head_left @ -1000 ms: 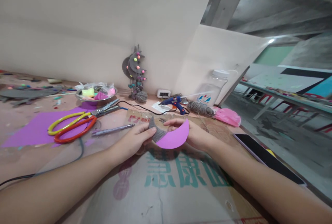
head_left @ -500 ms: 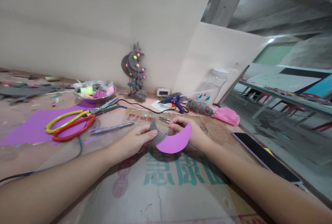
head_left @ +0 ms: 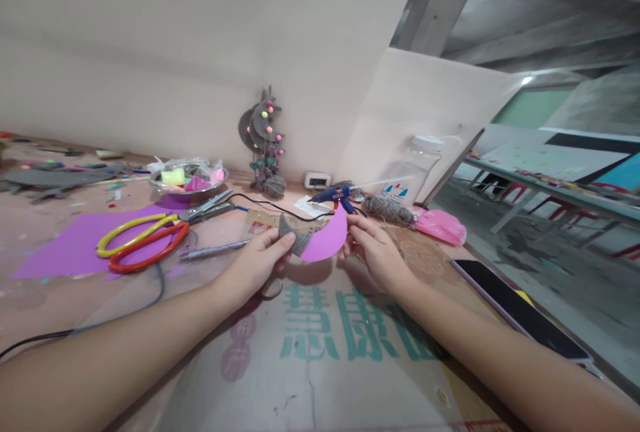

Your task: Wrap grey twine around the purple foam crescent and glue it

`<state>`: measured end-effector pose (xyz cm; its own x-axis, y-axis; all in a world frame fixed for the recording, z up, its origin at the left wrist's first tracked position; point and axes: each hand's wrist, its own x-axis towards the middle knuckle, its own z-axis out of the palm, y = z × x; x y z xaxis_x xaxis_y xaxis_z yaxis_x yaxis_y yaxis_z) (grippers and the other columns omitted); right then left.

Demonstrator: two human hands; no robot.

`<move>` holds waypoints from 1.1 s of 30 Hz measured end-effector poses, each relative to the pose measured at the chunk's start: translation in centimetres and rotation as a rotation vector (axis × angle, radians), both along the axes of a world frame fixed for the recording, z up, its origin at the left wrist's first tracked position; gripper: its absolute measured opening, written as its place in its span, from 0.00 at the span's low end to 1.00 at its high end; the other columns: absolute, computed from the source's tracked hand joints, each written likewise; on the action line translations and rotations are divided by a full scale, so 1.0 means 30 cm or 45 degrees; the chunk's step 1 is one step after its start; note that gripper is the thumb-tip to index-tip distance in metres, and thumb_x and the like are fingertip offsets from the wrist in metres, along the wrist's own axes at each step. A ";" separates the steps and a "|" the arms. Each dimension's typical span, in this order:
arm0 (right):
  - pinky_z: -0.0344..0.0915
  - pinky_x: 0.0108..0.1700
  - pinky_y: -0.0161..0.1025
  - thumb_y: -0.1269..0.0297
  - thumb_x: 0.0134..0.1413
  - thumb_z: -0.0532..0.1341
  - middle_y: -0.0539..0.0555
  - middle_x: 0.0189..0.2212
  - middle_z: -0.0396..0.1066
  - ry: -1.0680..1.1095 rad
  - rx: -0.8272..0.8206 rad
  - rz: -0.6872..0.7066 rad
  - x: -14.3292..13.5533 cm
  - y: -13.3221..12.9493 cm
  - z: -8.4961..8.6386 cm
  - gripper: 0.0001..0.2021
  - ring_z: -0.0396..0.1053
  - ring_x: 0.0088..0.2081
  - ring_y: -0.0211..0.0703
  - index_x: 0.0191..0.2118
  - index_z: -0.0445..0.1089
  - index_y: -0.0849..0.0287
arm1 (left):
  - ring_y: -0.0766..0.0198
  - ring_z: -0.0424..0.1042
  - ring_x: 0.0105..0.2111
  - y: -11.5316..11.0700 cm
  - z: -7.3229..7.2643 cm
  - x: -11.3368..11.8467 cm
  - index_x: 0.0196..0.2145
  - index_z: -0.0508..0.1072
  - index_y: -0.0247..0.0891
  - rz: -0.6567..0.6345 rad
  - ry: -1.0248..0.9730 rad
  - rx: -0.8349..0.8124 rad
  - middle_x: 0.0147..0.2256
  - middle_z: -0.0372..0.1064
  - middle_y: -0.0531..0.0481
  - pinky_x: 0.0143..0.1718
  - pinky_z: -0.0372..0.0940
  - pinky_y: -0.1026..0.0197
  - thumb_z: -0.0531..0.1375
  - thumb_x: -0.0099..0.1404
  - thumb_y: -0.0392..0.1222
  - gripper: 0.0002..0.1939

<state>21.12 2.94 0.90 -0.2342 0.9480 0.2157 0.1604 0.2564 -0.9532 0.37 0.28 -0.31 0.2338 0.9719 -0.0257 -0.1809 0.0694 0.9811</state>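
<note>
Left hand (head_left: pixel 263 252) pinches the crescent (head_left: pixel 323 240) at its grey end, thumb on top, other fingers mostly hidden behind. Right hand (head_left: pixel 373 252) has its fingers bunched just beside the purple end; can't tell if they touch it or pinch a strand. Crescent sits between the two hands, above the cardboard (head_left: pixel 260 372): at 2 o'clock from the left hand, 10 from the right. Its long axis, tip to tip, runs about 9 to 3, right tip a bit higher; hollow faces roughly 11, bulge roughly 5. Grey yarn (head_left: pixel 301 244) covers the left part, purple is bare on the right, so the left hand has the wrapped end and the right hand is nearer the bare one. From the crescent outward: glue gun (head_left: pixel 334 195) near, toward 1, clock (head_left: pixel 317 181) behind it at 12; ball of yarn (head_left: pixel 389 209) at 2, pink bag (head_left: pixel 441 225) next to that at 3; phone (head_left: pixel 523 309) well off at 4. Pen (head_left: pixel 213 251) at 9, scissors (head_left: pixel 183 220) past it, lying partly over a purple sheet (head_left: pixel 75 239). Bowl (head_left: pixel 161 185) at 10. Beaded ornament (head_left: pixel 263 122) at 11, against the wall (head_left: pixel 165 39).
</note>
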 end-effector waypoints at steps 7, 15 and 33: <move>0.59 0.21 0.32 0.49 0.51 0.58 0.47 0.17 0.63 -0.139 -0.095 0.093 -0.018 -0.037 -0.017 0.17 0.60 0.18 0.34 0.26 0.64 0.60 | 0.77 0.48 0.10 0.001 -0.005 0.000 0.25 0.57 0.39 -0.063 -0.002 -0.024 0.17 0.53 0.62 0.09 0.44 0.72 0.57 0.59 0.52 0.16; 0.57 0.19 0.31 0.49 0.53 0.56 0.46 0.18 0.62 -0.362 -0.028 0.000 -0.039 -0.070 -0.009 0.17 0.59 0.17 0.33 0.27 0.63 0.59 | 0.78 0.48 0.10 -0.003 0.001 0.001 0.29 0.60 0.38 -0.058 0.040 0.036 0.16 0.54 0.62 0.10 0.45 0.73 0.58 0.59 0.51 0.15; 0.60 0.31 0.36 0.69 0.55 0.53 0.52 0.27 0.66 -0.915 0.895 0.183 -0.028 -0.122 -0.006 0.02 0.62 0.28 0.39 0.35 0.61 0.58 | 0.75 0.55 0.15 0.013 0.010 -0.011 0.30 0.66 0.34 0.067 0.030 0.045 0.19 0.58 0.58 0.14 0.49 0.71 0.62 0.54 0.49 0.15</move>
<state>20.30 -0.73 0.72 -0.6296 0.6135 0.4767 0.5600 0.7836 -0.2690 0.04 0.68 -0.02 0.1820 0.9833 0.0038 -0.1603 0.0258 0.9867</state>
